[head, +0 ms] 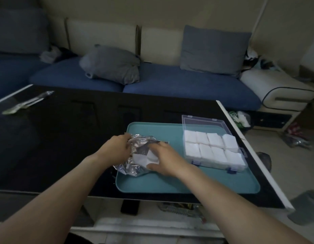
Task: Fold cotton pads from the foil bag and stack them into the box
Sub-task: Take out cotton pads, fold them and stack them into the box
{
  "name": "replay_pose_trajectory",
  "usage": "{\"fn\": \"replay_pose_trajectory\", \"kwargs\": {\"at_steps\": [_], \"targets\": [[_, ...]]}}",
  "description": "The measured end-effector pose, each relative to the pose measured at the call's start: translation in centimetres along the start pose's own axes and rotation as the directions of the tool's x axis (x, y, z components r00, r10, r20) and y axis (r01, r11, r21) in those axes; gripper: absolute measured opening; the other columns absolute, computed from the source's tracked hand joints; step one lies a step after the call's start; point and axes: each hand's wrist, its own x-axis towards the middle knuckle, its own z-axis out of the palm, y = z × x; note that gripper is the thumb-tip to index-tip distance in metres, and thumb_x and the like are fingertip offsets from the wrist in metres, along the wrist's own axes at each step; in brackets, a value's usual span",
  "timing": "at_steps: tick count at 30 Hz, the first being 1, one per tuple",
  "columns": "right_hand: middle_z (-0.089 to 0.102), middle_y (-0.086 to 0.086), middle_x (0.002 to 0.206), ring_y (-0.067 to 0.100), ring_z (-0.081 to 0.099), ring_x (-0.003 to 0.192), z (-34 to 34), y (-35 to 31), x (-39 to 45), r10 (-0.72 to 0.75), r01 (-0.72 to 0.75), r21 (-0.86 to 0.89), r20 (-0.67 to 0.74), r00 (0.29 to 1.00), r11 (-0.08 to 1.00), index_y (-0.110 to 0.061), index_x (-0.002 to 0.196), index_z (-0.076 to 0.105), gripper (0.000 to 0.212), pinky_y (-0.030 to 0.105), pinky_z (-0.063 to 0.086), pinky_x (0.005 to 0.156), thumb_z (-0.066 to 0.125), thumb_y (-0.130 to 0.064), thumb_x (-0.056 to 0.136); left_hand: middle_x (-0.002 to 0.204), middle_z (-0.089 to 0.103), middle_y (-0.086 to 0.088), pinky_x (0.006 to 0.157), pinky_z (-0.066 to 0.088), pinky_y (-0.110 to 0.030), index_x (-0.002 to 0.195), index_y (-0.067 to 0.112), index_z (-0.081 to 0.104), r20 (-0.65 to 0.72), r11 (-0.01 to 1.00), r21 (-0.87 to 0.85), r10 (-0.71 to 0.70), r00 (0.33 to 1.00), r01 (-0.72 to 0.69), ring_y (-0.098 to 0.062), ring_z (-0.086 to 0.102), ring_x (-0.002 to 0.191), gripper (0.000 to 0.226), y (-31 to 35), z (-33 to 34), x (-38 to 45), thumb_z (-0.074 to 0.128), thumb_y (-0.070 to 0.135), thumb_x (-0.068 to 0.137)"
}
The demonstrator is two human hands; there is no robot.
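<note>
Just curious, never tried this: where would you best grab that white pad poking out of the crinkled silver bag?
Pinch the white cotton pad at its exposed near edge, coming from the right; the crinkled silver foil bag covers its far side.

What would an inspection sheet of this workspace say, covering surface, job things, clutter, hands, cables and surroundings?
Surface: glossy black table bearing a teal tray.
Job's things: crumpled foil bag on the tray's left part, white cotton pads showing at its mouth; clear box, lid open, holding two rows of folded pad stacks.
Clutter: clear wrapper at the table's far left.
Hands: left hand grips the bag; right hand rests on the pads.
Cables: nothing seen.
Surroundings: blue sofa with grey cushions; bags on the floor.
</note>
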Motion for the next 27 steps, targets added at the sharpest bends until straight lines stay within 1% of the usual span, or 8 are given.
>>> {"fn": "replay_pose_trajectory", "kwargs": {"at_steps": [3, 8, 14, 17, 19, 21, 24, 27], "targets": [[0.05, 0.002, 0.144, 0.025, 0.044, 0.132, -0.4, -0.3, 0.5, -0.063, 0.065, -0.079, 0.032, 0.997, 0.995, -0.027, 0.142, 0.051, 0.065, 0.036, 0.035, 0.111, 0.078, -0.034, 0.083, 0.091, 0.069, -0.004, 0.074, 0.059, -0.04, 0.122, 0.018, 0.06, 0.016, 0.999, -0.038, 0.001, 1.0, -0.001, -0.02, 0.068, 0.078, 0.031, 0.0, 0.0, 0.4, 0.045, 0.015, 0.095], [0.064, -0.004, 0.133, 0.017, 0.058, 0.122, -0.3, -1.1, 0.4, -0.154, 0.155, -0.018, 0.053, 0.987, 0.988, -0.025, 0.131, 0.064, 0.05, 0.024, 0.043, 0.097, 0.075, -0.017, 0.082, 0.101, 0.069, -0.008, 0.082, 0.058, -0.041, 0.123, 0.014, 0.06, 0.079, 0.999, -0.041, 0.015, 0.997, -0.012, -0.024, 0.068, 0.088, 0.031, 0.4, 0.3, 0.6, 0.045, 0.014, 0.096], [0.06, 0.002, 0.139, 0.022, 0.055, 0.126, -0.2, -1.3, 0.1, -0.15, 0.152, -0.024, 0.05, 0.987, 0.988, -0.023, 0.133, 0.06, 0.045, 0.039, 0.046, 0.105, 0.068, -0.022, 0.088, 0.102, 0.068, -0.01, 0.081, 0.056, -0.04, 0.119, 0.012, 0.06, 0.071, 0.999, -0.047, 0.017, 0.997, -0.013, -0.026, 0.066, 0.089, 0.028, 0.4, 0.4, 0.4, 0.045, 0.011, 0.095], [0.071, 0.005, 0.1, 0.023, 0.065, 0.093, -1.1, -1.2, -0.1, -0.116, 0.118, 0.064, -0.037, 0.993, 0.991, -0.013, 0.1, 0.07, 0.012, 0.032, 0.048, 0.074, 0.061, -0.015, 0.091, 0.096, 0.066, -0.007, 0.07, 0.055, -0.032, 0.115, 0.014, 0.059, 0.076, 0.998, -0.057, 0.014, 0.997, -0.01, -0.023, 0.066, 0.084, 0.025, 0.3, 0.5, 0.5, 0.045, 0.011, 0.095], [0.064, 0.004, 0.077, 0.024, 0.062, 0.076, -1.9, -1.1, -0.2, -0.063, 0.076, 0.144, -0.097, 0.993, 0.987, -0.006, 0.083, 0.068, 0.017, 0.031, 0.038, 0.061, 0.057, -0.013, 0.094, 0.094, 0.066, -0.006, 0.07, 0.056, -0.032, 0.111, 0.015, 0.059, 0.086, 0.998, -0.068, 0.015, 0.996, -0.009, -0.022, 0.067, 0.082, 0.021, 0.2, 0.5, 0.6, 0.046, 0.012, 0.095], [0.066, 0.007, 0.075, 0.026, 0.063, 0.075, -3.0, -0.8, -0.2, -0.012, 0.041, 0.199, -0.142, 0.99, 0.979, -0.004, 0.08, 0.068, 0.019, 0.035, 0.041, 0.06, 0.058, -0.014, 0.093, 0.093, 0.067, -0.006, 0.071, 0.058, -0.035, 0.106, 0.017, 0.058, 0.09, 0.998, -0.07, 0.008, 0.996, -0.002, -0.022, 0.068, 0.081, 0.015, 0.2, 0.4, 0.7, 0.047, 0.015, 0.096], [0.069, 0.001, 0.084, 0.015, 0.061, 0.068, -4.3, 0.0, -0.1, 0.066, 0.016, 0.316, -0.245, 0.967, 0.948, -0.014, 0.088, 0.072, 0.007, 0.027, 0.041, 0.058, 0.067, -0.017, 0.091, 0.092, 0.068, -0.006, 0.07, 0.057, -0.035, 0.104, 0.015, 0.06, 0.067, 0.998, -0.058, 0.005, 0.998, -0.002, -0.021, 0.067, 0.079, 0.015, 0.2, 0.3, 0.7, 0.048, 0.02, 0.096], [0.07, 0.009, 0.112, 0.016, 0.069, 0.061, -5.3, 0.8, -0.1, 0.267, -0.054, 0.657, -0.23, 0.936, 0.752, -0.005, 0.121, 0.066, 0.033, 0.027, 0.054, 0.057, 0.074, -0.011, 0.09, 0.094, 0.066, -0.002, 0.068, 0.054, -0.031, 0.11, 0.013, 0.058, 0.05, 0.999, -0.042, 0.027, 0.998, -0.025, -0.019, 0.066, 0.079, 0.022, 0.8, 0.1, 0.6, 0.051, 0.03, 0.097]]}}
